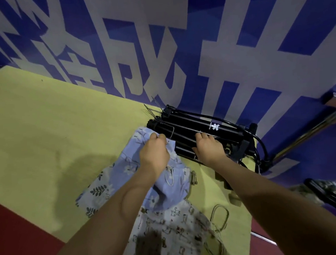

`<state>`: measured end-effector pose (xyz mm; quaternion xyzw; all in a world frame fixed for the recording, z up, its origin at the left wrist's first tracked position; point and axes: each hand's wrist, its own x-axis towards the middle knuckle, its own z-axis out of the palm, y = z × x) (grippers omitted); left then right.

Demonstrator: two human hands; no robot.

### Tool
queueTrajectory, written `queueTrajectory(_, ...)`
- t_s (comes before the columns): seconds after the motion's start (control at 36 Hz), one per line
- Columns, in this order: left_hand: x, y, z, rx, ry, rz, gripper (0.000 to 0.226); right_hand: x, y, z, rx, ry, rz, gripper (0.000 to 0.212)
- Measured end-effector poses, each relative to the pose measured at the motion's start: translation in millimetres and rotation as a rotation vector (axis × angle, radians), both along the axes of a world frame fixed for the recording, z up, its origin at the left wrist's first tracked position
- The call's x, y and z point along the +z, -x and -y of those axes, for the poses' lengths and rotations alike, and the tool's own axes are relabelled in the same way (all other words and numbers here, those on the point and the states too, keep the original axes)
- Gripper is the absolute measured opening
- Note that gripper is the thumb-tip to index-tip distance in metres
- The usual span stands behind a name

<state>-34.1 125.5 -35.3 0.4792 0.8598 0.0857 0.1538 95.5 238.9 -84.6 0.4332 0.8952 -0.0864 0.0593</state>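
Observation:
A light-blue floral garment (126,171) lies crumpled on the yellow-green table (42,127). My left hand (155,152) grips its top edge, fingers curled around the fabric beside a wire hanger (153,110). A folded black tripod (193,129) lies along the wall at the table's back. On its legs rests my right hand (206,146), fingers curled over the tubes. A white drawstring (170,177) hangs from the garment below my left wrist.
A second, white patterned garment (171,233) lies nearer to me. A thin wire hanger (220,217) lies at its right. A blue and white banner wall (176,46) closes the back. Black cables (261,146) trail off the tripod. Red floor (14,230) shows below the table's edge.

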Motion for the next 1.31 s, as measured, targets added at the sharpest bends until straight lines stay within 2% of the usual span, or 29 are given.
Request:
queueTrajectory(0.14, 10, -3, 9, 0.022, -0.093, 0.065, 0.028, 26, -2, 10, 0.037, -0.051, -0.071, 0.048)
queueTrajectory(0.36, 30, -11, 33, 0.021, -0.305, 0.125, 0.024, 76, -6, 35, -0.026, -0.043, -0.233, 0.056)
queueTrajectory(0.44, 40, -11, 42, 0.067, -0.410, 0.219, 0.025, 89, -12, 46, -0.008, -0.032, -0.280, 0.063)
queueTrajectory(0.56, 51, -10, 52, 0.213, -0.547, 0.437, 0.028, 102, -26, 61, -0.011, 0.015, -0.368, 0.061)
queueTrajectory(0.67, 59, -8, 63, 0.185, -0.615, 0.447, 0.024, 109, -43, 81, 0.011, 0.054, -0.411, 0.061)
queueTrajectory(0.72, 60, -5, 64, 0.222, -0.620, 0.478, 0.029, 114, -51, 92, 0.027, 0.107, -0.421, 0.060)
queueTrajectory(0.81, 65, -1, 65, 0.358, -0.692, 0.663, 0.035, 118, -59, 106, 0.054, 0.178, -0.448, 0.058)
queueTrajectory(1.03, 88, 13, 78, 0.629, -0.776, 1.261, 0.024, 118, -71, 121, 0.080, 0.110, -0.348, 0.058)
queueTrajectory(1.08, 88, 12, 81, 0.575, -0.770, 1.255, 0.025, 118, -74, 124, 0.078, 0.093, -0.329, 0.059)
queueTrajectory(1.14, 84, 11, 82, 0.490, -0.785, 1.170, 0.026, 118, -76, 125, 0.076, 0.078, -0.299, 0.059)
queueTrajectory(1.19, 81, 10, 84, 0.393, -0.770, 0.984, 0.021, 118, -78, 126, 0.086, 0.053, -0.255, 0.059)
queueTrajectory(1.25, 81, 7, 87, 0.316, -0.744, 0.758, 0.026, 117, -81, 125, 0.093, 0.033, -0.206, 0.060)
queueTrajectory(1.31, 80, 5, 89, 0.264, -0.763, 0.615, 0.029, 116, -83, 124, 0.103, 0.015, -0.152, 0.059)
